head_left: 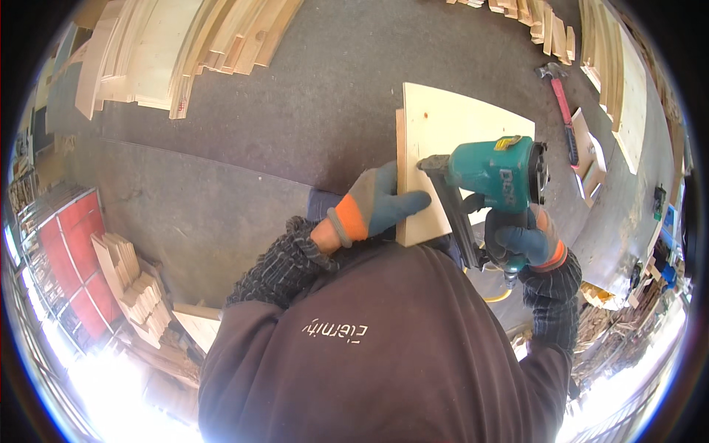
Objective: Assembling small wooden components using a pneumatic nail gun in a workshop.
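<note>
My left hand, in a blue and grey work glove with an orange cuff, grips the left edge of a pale wooden board, thumb lying over its face. A narrower wood strip runs along that edge. With my right hand, gloved alike, I hold a teal pneumatic nail gun by its handle. The tool's dark nose rests on or just over the board near its left edge; actual contact is hard to tell. The gun's body covers the board's lower right part.
A claw hammer with a red and black handle lies on the grey work surface at right, beside a small wooden piece. Stacked planks stand far left, more boards far right. A yellow hose hangs below the gun.
</note>
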{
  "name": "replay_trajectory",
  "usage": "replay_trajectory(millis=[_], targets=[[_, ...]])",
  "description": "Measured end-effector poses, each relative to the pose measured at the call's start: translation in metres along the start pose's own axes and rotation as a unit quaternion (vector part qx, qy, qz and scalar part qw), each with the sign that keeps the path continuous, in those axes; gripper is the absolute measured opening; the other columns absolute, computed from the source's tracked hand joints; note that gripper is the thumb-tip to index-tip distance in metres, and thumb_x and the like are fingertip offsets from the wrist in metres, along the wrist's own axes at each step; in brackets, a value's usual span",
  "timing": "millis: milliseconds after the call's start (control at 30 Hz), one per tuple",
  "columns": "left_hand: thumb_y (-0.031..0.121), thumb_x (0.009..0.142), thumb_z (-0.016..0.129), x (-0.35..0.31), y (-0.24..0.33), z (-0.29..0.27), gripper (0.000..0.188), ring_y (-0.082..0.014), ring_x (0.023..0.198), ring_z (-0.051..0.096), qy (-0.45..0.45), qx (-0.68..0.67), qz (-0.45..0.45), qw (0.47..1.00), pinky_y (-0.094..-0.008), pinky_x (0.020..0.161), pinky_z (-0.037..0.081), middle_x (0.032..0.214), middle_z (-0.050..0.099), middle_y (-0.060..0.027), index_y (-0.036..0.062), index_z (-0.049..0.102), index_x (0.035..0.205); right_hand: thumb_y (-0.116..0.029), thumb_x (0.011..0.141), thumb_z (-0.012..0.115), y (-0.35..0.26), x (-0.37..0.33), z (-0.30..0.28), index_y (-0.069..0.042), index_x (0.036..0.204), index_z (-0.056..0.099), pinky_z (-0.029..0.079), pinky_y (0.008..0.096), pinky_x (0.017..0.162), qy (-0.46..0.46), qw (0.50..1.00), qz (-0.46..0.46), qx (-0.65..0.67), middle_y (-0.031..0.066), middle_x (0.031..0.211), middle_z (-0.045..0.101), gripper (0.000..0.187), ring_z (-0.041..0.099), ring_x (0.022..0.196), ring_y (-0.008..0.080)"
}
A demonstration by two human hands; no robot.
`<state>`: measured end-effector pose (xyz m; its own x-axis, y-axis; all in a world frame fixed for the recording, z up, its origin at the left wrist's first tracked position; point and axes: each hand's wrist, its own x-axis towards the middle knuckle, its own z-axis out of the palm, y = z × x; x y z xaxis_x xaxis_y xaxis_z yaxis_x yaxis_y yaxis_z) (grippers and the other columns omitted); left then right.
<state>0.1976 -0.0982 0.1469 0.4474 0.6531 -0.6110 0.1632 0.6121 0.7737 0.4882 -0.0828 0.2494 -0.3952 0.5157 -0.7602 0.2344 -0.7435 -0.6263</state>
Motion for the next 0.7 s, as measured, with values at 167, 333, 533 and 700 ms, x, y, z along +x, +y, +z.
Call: replay_trajectory(millis=[167, 333, 533, 700], targets=[[0.025, 0.085, 0.081, -0.004, -0.003, -0.009, 0.068, -0.0222, 0.108, 0.071, -0.046, -0.058, 0.017, 0.997, -0.0338, 0.096, 0.057, 0.121, 0.073, -0.0169, -0.0058, 0.056, 0.14, -0.02, 0.078, 0.069, 0.001, 0.001, 0.0, 0.008, 0.123, 0.065, 0.045, 0.0268, 0.054, -0.01, 1.0, 0.012, 0.0, 0.007, 0.074, 0.066, 0.053, 0.058, 0.06, 0.0128], [0.024, 0.078, 0.083, -0.003, -0.013, -0.008, 0.07, -0.022, 0.093, 0.073, -0.031, -0.035, 0.076, 0.996, -0.0349, 0.079, 0.061, 0.11, 0.073, -0.0184, -0.0074, 0.056, 0.135, -0.022, 0.079, 0.067, 0.001, 0.004, 0.004, 0.007, 0.127, 0.064, 0.046, 0.027, 0.053, -0.033, 0.999, 0.021, -0.029, 0.0074, 0.075, 0.065, 0.056, 0.058, 0.059, 0.0128], [0.02, 0.079, 0.08, -0.008, -0.008, -0.007, 0.065, -0.0221, 0.092, 0.073, -0.026, -0.05, 0.022, 0.998, -0.0346, 0.078, 0.061, 0.107, 0.073, -0.0179, -0.0074, 0.057, 0.133, -0.01, 0.084, 0.063, 0.001, 0.006, 0.003, 0.002, 0.13, 0.065, 0.052, 0.0299, 0.06, -0.049, 0.999, 0.01, -0.018, 0.0055, 0.077, 0.068, 0.048, 0.064, 0.065, 0.0135], [0.02, 0.08, 0.079, -0.004, -0.02, -0.006, 0.06, -0.022, 0.091, 0.073, -0.01, -0.046, 0.026, 0.999, -0.0333, 0.078, 0.061, 0.107, 0.074, -0.0176, -0.0047, 0.061, 0.131, -0.01, 0.083, 0.063, 0.007, 0.004, 0.004, 0.002, 0.132, 0.064, 0.052, 0.0301, 0.059, -0.048, 0.999, 0.01, -0.011, 0.0056, 0.076, 0.067, 0.05, 0.064, 0.064, 0.0137]])
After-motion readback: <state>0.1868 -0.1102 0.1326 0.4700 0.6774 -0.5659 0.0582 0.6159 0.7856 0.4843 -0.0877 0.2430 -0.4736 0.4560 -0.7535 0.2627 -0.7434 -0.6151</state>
